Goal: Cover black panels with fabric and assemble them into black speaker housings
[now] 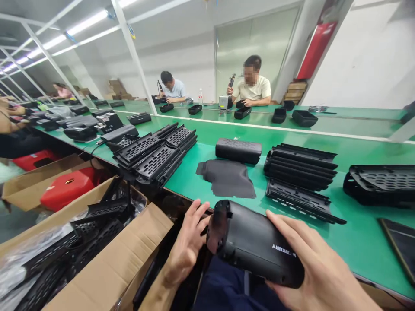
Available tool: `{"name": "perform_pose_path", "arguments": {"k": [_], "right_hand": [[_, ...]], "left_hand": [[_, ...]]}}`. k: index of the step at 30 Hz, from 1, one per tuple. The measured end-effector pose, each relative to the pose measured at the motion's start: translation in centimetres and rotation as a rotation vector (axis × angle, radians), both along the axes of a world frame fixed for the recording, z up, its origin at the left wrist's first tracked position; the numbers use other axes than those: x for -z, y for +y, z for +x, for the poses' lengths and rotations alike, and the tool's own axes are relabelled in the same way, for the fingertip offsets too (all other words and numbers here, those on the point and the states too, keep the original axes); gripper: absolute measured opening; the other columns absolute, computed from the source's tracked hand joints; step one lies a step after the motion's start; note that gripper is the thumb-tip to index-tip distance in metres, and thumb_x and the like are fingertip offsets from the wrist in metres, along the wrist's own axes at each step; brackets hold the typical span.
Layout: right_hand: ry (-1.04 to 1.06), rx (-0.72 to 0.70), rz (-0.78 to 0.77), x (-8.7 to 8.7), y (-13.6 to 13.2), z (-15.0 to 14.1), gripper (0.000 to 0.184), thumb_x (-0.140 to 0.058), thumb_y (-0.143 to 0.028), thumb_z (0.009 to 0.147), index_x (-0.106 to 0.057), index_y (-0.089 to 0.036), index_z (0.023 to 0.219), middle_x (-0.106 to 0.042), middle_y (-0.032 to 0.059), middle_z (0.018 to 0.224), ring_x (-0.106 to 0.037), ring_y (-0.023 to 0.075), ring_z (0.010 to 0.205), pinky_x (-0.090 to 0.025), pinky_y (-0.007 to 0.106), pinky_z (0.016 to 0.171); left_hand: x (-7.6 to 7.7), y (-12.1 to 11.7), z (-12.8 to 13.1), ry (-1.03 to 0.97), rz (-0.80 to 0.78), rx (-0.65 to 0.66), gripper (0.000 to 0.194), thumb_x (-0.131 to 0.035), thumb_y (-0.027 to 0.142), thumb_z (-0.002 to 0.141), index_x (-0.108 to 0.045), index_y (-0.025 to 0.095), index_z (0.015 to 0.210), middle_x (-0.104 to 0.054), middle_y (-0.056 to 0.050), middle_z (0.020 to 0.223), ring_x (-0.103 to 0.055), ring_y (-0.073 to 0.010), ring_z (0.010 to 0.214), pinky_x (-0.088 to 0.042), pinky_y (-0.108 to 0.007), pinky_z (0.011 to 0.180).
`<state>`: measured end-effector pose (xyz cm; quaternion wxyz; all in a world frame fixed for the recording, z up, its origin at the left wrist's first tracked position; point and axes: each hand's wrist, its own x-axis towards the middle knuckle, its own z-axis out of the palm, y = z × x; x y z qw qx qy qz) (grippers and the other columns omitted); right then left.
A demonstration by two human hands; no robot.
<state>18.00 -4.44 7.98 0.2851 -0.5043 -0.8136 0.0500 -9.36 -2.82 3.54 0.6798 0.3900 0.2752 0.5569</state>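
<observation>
A black speaker housing (pixel 256 242) with white lettering, partly covered, hangs tilted over the table's front edge. My right hand (pixel 311 255) wraps round its right end, thumb and fingers on opposite sides. At the other end, my left hand (pixel 191 237) has its fingers stretched out and apart, close against the open-looking end face; whether they touch it I cannot tell. Just beyond lie a flat dark sheet (pixel 228 179) with notched edges and another black housing (pixel 238 151) with a slotted top. To the right sits a stack of black slotted grille panels (pixel 301 168).
More grille panels (pixel 155 155) are piled on the left of the green table (pixel 184 172). A cardboard box (pixel 113 263) of black panels stands below left, near a red stool (pixel 73 185). A tablet-like dark slab (pixel 398 246) lies at right. Two people work across the table.
</observation>
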Motion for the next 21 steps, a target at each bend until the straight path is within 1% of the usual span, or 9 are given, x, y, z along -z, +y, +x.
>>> {"name": "perform_pose_path", "arguments": {"k": [2,4,6,9,11,13,15,18,21], "right_hand": [[-0.136,-0.046,0.023,0.4,0.2,0.5,0.104,-0.072,-0.025,0.071,-0.029,-0.034,0.166,-0.054,0.0109,0.151,-0.059,0.0398,0.125,-0.057,0.054,0.096],[-0.198,-0.08,0.0,0.5,0.4,0.7,0.109,-0.073,-0.022,0.07,-0.025,-0.034,0.167,-0.055,0.0118,0.15,-0.058,0.0404,0.124,-0.056,0.057,0.097],[-0.205,-0.111,-0.035,0.5,0.3,1.2,0.11,-0.078,-0.025,0.073,-0.023,-0.036,0.168,-0.054,0.0107,0.152,-0.056,0.0411,0.13,-0.05,0.063,0.107],[-0.039,-0.054,-0.116,0.5,-0.6,3.3,0.107,-0.086,-0.044,0.078,-0.024,-0.041,0.167,-0.041,0.0066,0.165,-0.041,0.0441,0.148,-0.028,0.071,0.124],[0.202,0.071,-0.265,1.0,-1.6,5.0,0.106,-0.082,-0.059,0.081,-0.022,-0.043,0.167,-0.028,0.0033,0.173,-0.029,0.0442,0.157,-0.023,0.069,0.127],[0.463,0.172,-0.472,1.7,-2.7,6.0,0.105,-0.076,-0.069,0.082,-0.02,-0.043,0.167,-0.026,0.0022,0.175,-0.027,0.0422,0.158,-0.029,0.063,0.127],[0.656,0.206,-0.593,2.3,-3.6,6.1,0.101,-0.073,-0.073,0.082,-0.026,-0.042,0.165,-0.032,0.0025,0.173,-0.034,0.0394,0.156,-0.037,0.053,0.124],[0.792,0.235,-0.551,2.6,-4.3,5.1,0.095,-0.078,-0.071,0.078,-0.04,-0.038,0.158,-0.04,0.0032,0.168,-0.043,0.0362,0.151,-0.05,0.037,0.113],[0.866,0.271,-0.526,2.6,-4.9,4.3,0.09,-0.081,-0.066,0.076,-0.047,-0.035,0.153,-0.048,0.0042,0.163,-0.05,0.0357,0.145,-0.054,0.033,0.105]], "left_hand": [[-0.9,0.0,-1.0,0.231,0.041,-0.008,0.133,-0.101,0.066,0.044,-0.041,0.037,0.16,-0.037,-0.012,0.168,-0.04,-0.0444,0.147,-0.043,-0.05,0.115],[-1.3,-0.2,-0.6,0.394,0.05,0.024,0.119,-0.101,0.055,0.054,-0.045,0.033,0.157,-0.055,-0.013,0.149,-0.056,-0.0396,0.128,-0.048,-0.045,0.105],[-1.4,-0.3,0.4,0.418,0.076,0.041,0.105,-0.095,0.046,0.064,-0.045,0.03,0.155,-0.064,-0.01,0.132,-0.061,-0.0331,0.113,-0.05,-0.04,0.097],[-1.0,-0.5,1.3,0.345,0.123,0.016,0.098,-0.091,0.044,0.066,-0.045,0.03,0.152,-0.065,-0.008,0.126,-0.061,-0.0297,0.109,-0.05,-0.037,0.094],[-0.7,-0.6,1.3,0.295,0.129,-0.024,0.093,-0.088,0.045,0.067,-0.047,0.031,0.149,-0.065,-0.007,0.125,-0.062,-0.0292,0.108,-0.051,-0.036,0.092],[-0.4,-0.5,1.3,0.263,0.134,-0.046,0.089,-0.087,0.047,0.068,-0.049,0.03,0.146,-0.065,-0.007,0.124,-0.062,-0.0296,0.108,-0.051,-0.036,0.092],[-0.2,-0.5,1.3,0.262,0.136,-0.037,0.09,-0.087,0.049,0.067,-0.049,0.03,0.146,-0.065,-0.007,0.122,-0.061,-0.0299,0.108,-0.051,-0.036,0.093],[-0.1,-0.4,1.6,0.299,0.141,-0.017,0.093,-0.087,0.052,0.067,-0.047,0.03,0.148,-0.065,-0.007,0.122,-0.061,-0.0292,0.106,-0.05,-0.035,0.09],[0.1,-0.5,2.0,0.322,0.143,-0.03,0.091,-0.085,0.053,0.068,-0.048,0.03,0.147,-0.065,-0.007,0.121,-0.061,-0.0294,0.105,-0.05,-0.035,0.087]]}}
